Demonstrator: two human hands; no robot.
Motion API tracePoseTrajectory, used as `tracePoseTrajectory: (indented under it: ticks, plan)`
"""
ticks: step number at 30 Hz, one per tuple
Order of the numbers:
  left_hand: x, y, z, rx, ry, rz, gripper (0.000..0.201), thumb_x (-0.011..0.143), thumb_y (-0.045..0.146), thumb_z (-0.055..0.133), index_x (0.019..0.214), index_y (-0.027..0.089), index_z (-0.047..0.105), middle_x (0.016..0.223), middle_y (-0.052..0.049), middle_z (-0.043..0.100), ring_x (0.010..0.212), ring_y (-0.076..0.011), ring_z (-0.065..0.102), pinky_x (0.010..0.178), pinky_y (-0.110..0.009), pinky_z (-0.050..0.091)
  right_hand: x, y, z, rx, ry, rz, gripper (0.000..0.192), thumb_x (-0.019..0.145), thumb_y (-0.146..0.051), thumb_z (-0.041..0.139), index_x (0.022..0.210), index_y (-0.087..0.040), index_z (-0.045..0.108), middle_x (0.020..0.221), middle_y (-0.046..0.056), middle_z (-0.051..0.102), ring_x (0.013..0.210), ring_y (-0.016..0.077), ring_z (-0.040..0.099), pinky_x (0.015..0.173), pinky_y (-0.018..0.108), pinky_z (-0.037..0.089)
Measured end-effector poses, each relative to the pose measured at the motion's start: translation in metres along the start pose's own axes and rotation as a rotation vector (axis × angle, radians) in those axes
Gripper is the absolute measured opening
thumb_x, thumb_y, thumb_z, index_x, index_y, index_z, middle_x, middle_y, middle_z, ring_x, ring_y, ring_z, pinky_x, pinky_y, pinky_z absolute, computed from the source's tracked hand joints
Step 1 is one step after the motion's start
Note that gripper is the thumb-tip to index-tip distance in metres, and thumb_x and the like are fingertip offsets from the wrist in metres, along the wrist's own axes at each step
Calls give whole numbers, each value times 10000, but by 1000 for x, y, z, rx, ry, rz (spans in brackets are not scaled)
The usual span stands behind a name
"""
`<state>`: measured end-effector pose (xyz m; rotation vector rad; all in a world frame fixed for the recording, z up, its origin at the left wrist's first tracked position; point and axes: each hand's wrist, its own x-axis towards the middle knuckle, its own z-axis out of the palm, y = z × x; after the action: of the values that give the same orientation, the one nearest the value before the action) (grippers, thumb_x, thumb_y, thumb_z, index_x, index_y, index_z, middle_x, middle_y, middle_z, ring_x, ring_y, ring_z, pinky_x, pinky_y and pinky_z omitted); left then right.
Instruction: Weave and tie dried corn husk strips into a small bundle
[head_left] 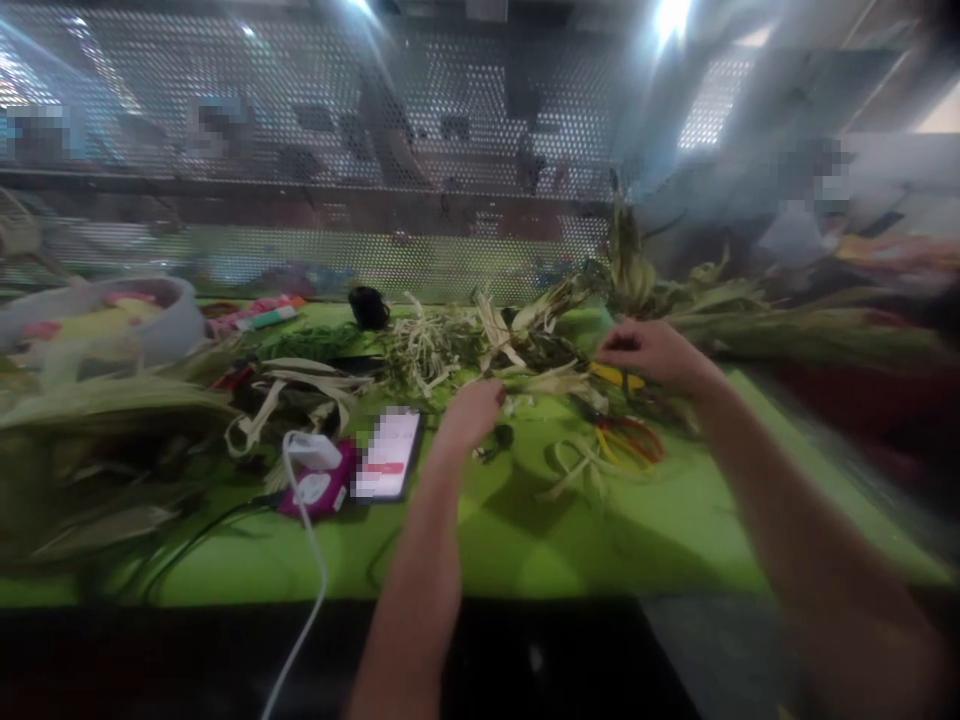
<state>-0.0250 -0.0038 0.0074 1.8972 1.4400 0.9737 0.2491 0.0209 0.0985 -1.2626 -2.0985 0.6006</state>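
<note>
My left hand [478,412] reaches over the middle of the green tabletop, its fingers pinched at the end of a pale green leaf strip [551,383] that runs to the right. My right hand [651,352] is further right and a little higher, with fingers curled together; what they hold, if anything, is blurred. Just below its fingertips lies a yellow object [619,376], its kind unclear. Scissors with orange and yellow handles [634,445] rest below the right hand, beside a small tangle of pale leaf strips [581,468]. Heaped dry leaf strips [431,345] lie beyond both hands.
A phone [388,455] leans by a purple box [322,485] with a white charger [311,450] and cables. Large leaves [112,430] and a grey tub [169,320] occupy the left. A black cup-like object [369,308] stands behind, before a perforated metal screen [480,130]. Long leaf bundles [810,335] lie right.
</note>
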Motion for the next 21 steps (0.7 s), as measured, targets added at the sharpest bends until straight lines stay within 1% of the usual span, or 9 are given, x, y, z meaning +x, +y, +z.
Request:
tracePoseTrajectory:
  ticks: [2, 4, 7, 9, 12, 14, 18, 20, 21]
  plan:
    - [1, 1, -5, 3, 106, -31, 229, 759, 67, 553, 575, 200, 523, 585, -21, 458, 625, -171, 416, 646, -257, 299, -8, -9, -10, -73, -128, -13, 356, 718, -547, 702, 723, -191, 713, 631, 9, 654, 604, 162, 566, 593, 283, 409]
    - [2, -1, -12, -39, 152, -42, 218, 800, 122, 539, 596, 198, 531, 597, -18, 460, 624, -167, 419, 626, -254, 287, -12, -12, -21, -138, -188, -27, 349, 741, -550, 686, 746, -204, 726, 646, 9, 669, 605, 166, 570, 595, 290, 399]
    - [1, -8, -25, -226, 58, -36, 227, 862, 255, 497, 666, 188, 591, 629, -11, 498, 595, -147, 407, 572, -247, 274, -12, -5, -33, -239, -168, -20, 322, 760, -533, 672, 754, -216, 735, 669, 14, 684, 626, 179, 583, 612, 301, 388]
    - [0, -14, -32, -292, -9, -28, 250, 859, 321, 505, 695, 178, 629, 641, -7, 518, 595, -140, 406, 557, -239, 281, -10, 4, -35, -320, -134, 11, 277, 738, -494, 701, 740, -219, 733, 637, 9, 673, 603, 180, 573, 598, 301, 366]
    - [-4, -18, -39, -141, -128, -24, 262, 835, 324, 520, 666, 177, 656, 680, -22, 582, 639, -149, 462, 586, -240, 322, -8, 12, -29, -495, -14, 33, 158, 707, -384, 739, 753, -233, 745, 625, 14, 675, 612, 199, 591, 599, 303, 347]
    - [-9, -14, -42, 9, -211, -38, 262, 833, 296, 495, 661, 187, 660, 752, -38, 640, 683, -162, 515, 622, -248, 356, -8, 11, -22, -637, 111, 29, 116, 753, -320, 692, 802, -239, 760, 695, 47, 712, 687, 230, 629, 644, 319, 372]
    - [-17, 9, -47, 352, -341, -87, 292, 854, 267, 405, 757, 198, 671, 888, -66, 686, 781, -196, 584, 707, -277, 411, -9, -7, -10, -843, 281, 83, 258, 886, -289, 519, 981, -223, 749, 888, 104, 749, 847, 289, 669, 796, 402, 438]
    - [-21, 20, -50, 507, -360, -104, 307, 852, 250, 379, 805, 190, 676, 915, -86, 692, 840, -220, 603, 751, -294, 425, -12, -18, -5, -866, 333, 53, 324, 903, -292, 495, 1155, -221, 685, 1095, 119, 720, 974, 315, 659, 861, 445, 452]
    - [-22, 24, -51, 555, -363, -107, 309, 850, 246, 375, 819, 187, 677, 924, -94, 696, 861, -228, 609, 766, -300, 429, -14, -22, -3, -850, 345, 13, 381, 897, -296, 508, 1253, -226, 625, 1230, 126, 666, 1038, 321, 643, 879, 452, 460]
